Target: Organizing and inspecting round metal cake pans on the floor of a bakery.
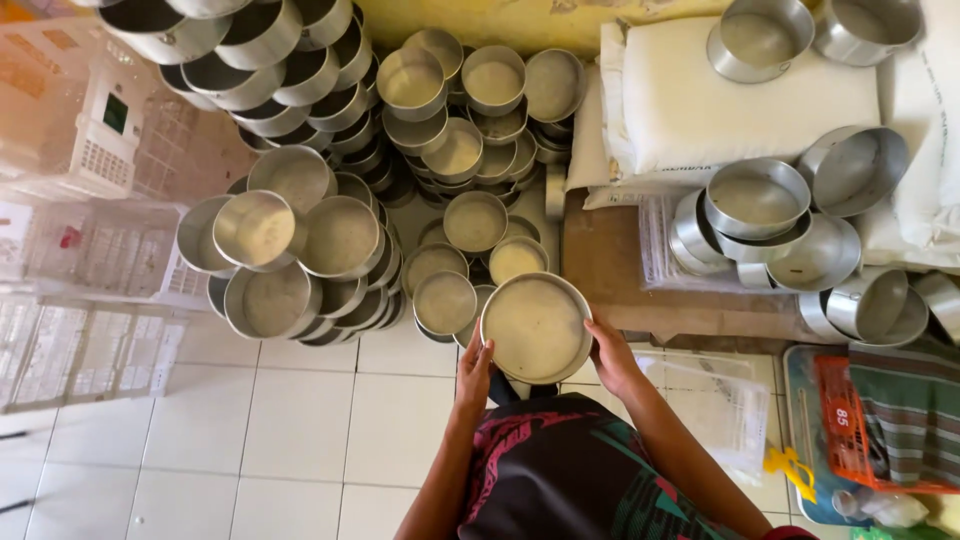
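Observation:
A round metal baking pan (pixel 536 327) with a pale greased inside sits level in front of me, held by both hands. My left hand (pixel 476 371) grips its lower left rim. My right hand (pixel 610 354) grips its right rim. Just beyond the pan stand stacks of smaller round metal pans (pixel 446 301) on the white tiled floor (pixel 300 420). My dark patterned clothing fills the bottom centre.
Tall leaning piles of round pans (pixel 300 230) crowd the left and back. White sacks (pixel 720 95) carry more pans (pixel 757 197) at the right. White plastic crates (pixel 80 250) line the left. A wooden board (pixel 610 265), plastic sheets and a striped cloth (pixel 910 410) lie right.

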